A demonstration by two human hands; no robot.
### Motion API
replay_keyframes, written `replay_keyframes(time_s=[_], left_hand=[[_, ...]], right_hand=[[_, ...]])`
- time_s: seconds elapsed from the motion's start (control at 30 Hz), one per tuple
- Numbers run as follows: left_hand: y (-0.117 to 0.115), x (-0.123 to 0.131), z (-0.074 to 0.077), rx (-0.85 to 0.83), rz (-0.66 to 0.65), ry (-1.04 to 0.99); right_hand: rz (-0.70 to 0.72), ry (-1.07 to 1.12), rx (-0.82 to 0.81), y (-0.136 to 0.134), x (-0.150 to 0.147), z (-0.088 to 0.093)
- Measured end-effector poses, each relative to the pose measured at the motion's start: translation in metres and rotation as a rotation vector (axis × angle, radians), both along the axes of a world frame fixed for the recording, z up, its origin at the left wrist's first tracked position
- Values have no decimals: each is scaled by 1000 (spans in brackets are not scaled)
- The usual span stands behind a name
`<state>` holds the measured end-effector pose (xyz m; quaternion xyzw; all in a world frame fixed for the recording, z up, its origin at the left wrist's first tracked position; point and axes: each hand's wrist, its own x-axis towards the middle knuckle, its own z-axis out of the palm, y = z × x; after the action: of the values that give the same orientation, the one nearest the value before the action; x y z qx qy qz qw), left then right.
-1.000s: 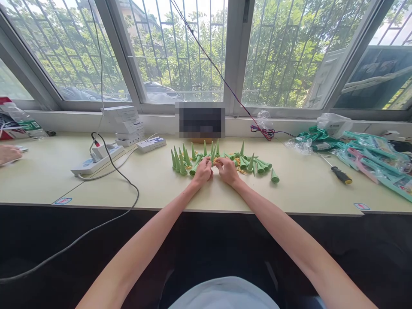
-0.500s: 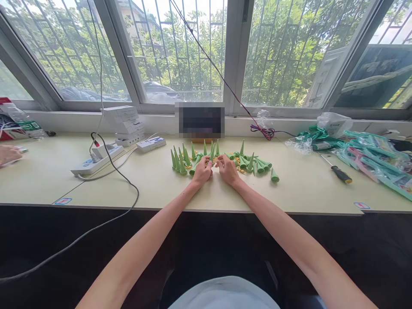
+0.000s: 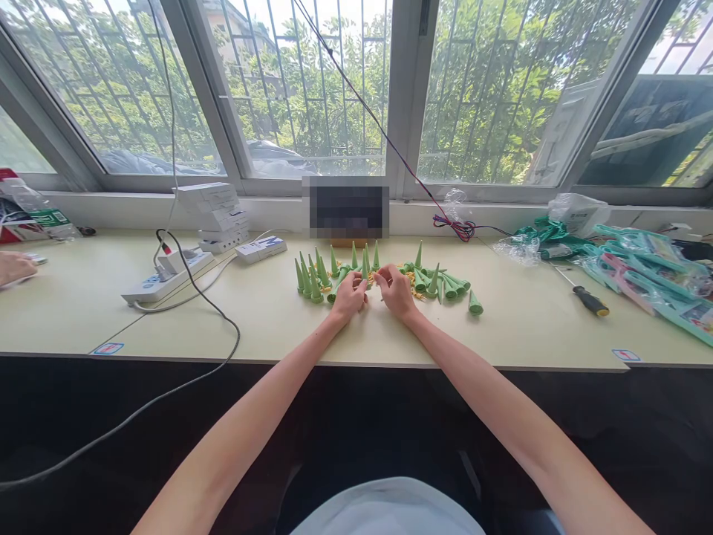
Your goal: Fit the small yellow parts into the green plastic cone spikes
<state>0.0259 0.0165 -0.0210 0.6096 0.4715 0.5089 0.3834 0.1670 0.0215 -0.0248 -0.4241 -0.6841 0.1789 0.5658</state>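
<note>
My left hand (image 3: 350, 296) is closed around a small green cone (image 3: 365, 266), which points upward from the fingers. Just to its right, my right hand (image 3: 396, 293) has its fingertips pinched together close to that cone; whatever is between them is too small to make out. Several green cones stand upright left of my hands, including one green cone (image 3: 316, 291) at the front. On the right, more lie on their sides, and a lone green cone (image 3: 475, 303) rests farthest out. Small yellow-orange pieces (image 3: 419, 294) are scattered among the cones, partly hidden by my hands.
A white power strip (image 3: 172, 276) with a dark cable (image 3: 223, 316) sits left, near stacked white boxes (image 3: 220, 219). At right lie a screwdriver (image 3: 590, 301) and bagged teal items (image 3: 640, 260). Another person's hand (image 3: 15, 267) shows at the far left. A blurred dark screen (image 3: 348, 209) stands behind.
The cone in my left hand has shifted slightly left and stands a little straighter. My right hand has moved only slightly, its fingers still pinched.
</note>
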Motion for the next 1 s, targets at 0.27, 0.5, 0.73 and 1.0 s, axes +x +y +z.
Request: replay_keyframes(time_s=[0.27, 0.5, 0.73, 1.0], left_hand=[[-2, 1, 2, -21, -7, -14], [-3, 1, 3, -42, -15, -41], [-3, 1, 2, -51, -10, -36], [-4, 1, 2, -34, -5, -33]], right_hand=[[31, 43, -41, -3, 0, 3], [42, 44, -44, -3, 1, 2], [39, 14, -39, -6, 1, 5], [25, -13, -48, -6, 1, 4]])
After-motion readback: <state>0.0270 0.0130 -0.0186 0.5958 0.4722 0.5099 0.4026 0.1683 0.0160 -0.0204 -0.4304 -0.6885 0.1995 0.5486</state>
